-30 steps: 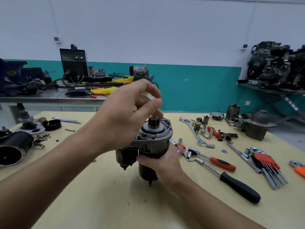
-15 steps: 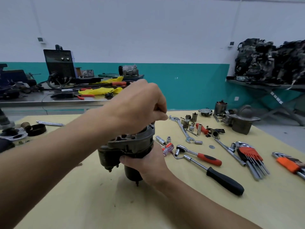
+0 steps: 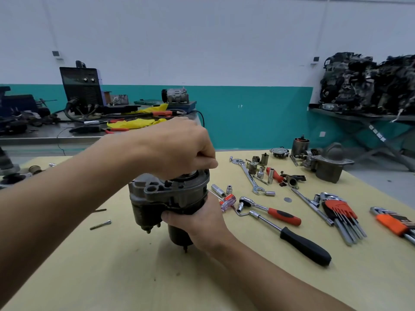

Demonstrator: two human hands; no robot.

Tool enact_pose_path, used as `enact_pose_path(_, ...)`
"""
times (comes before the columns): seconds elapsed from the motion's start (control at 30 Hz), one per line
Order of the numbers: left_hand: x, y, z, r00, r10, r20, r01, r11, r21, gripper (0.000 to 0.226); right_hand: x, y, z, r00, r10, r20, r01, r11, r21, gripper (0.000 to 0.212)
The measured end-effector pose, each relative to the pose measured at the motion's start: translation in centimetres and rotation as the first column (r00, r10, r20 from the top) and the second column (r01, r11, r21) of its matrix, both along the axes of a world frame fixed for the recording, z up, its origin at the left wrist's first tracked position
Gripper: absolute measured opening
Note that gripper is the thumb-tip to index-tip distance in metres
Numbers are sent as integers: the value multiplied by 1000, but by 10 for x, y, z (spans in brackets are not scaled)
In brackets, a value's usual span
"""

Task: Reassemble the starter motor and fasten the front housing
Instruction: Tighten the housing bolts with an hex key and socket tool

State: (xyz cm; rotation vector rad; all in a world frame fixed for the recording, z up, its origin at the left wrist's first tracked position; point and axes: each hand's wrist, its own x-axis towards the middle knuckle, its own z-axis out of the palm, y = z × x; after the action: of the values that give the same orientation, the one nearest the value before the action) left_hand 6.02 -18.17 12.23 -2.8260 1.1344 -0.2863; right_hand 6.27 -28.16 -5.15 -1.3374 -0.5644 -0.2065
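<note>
The dark starter motor (image 3: 170, 194) stands upright on the yellow table (image 3: 112, 265), its grey end plate on top. My left hand (image 3: 179, 147) sits on that top end with fingers curled tight; they hide the pinion gear that they grip. My right hand (image 3: 202, 221) grips the motor's black body from the right and below. A separate grey front housing (image 3: 330, 164) lies at the far right of the table. A loose long bolt (image 3: 100, 224) lies left of the motor.
Right of the motor lie a red-handled ratchet (image 3: 269, 212), a black-handled bar (image 3: 305, 245), a wrench (image 3: 249, 176), several sockets, and two hex key sets (image 3: 339, 212). An armature (image 3: 300, 143) stands at the back. A cluttered bench (image 3: 67, 133) is behind.
My left hand came down from pinching above the exposed pinion and now covers the motor's top. The motor has turned, its solenoid side now facing me. My right hand keeps its grip.
</note>
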Motion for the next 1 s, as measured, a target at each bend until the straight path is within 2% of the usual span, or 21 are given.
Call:
enact_pose_path(0.07,1,4,2,998,-4,-61,1,999,-40,28,1,1,0,1000,1,3,-1,1000,-3,39)
enact_pose_path(0.27,5,10,1,995,-30,-90,13,983,-183,35,2,1,-1,1000,3,3,-3,1000,-5,42)
enact_pose_path(0.4,2,24,4,999,-42,24,48,936,-348,29,1,0,0,1000,-3,17,4,1000,-25,42)
enact_pose_path(0.5,-1,40,1,1000,7,-6,-9,894,-447,58,-1,-3,1,999,-20,26,21,999,-42,45)
enact_pose_path(0.6,-10,54,-17,978,72,-197,-162,855,-492,105,-2,-2,1,999,-37,29,38,999,-14,44)
enact_pose_path(0.67,-20,52,-41,953,76,-292,-224,828,-514,118,-3,-1,1,998,-60,30,60,998,15,45)
enact_pose_path(0.73,-24,46,-65,974,106,-202,-200,826,-528,108,-5,0,2,998,-46,37,44,998,39,47)
enact_pose_path(0.8,-23,42,-75,988,122,-97,-156,806,-570,82,-6,0,3,998,-32,46,29,998,53,50)
enact_pose_path(0.83,-21,42,-75,989,109,-98,-146,792,-593,73,-6,0,4,998,-30,49,28,998,55,52)
enact_pose_path(1.0,-15,41,-75,996,37,-76,-76,794,-603,72,-6,-4,7,999,-8,45,5,999,54,53)
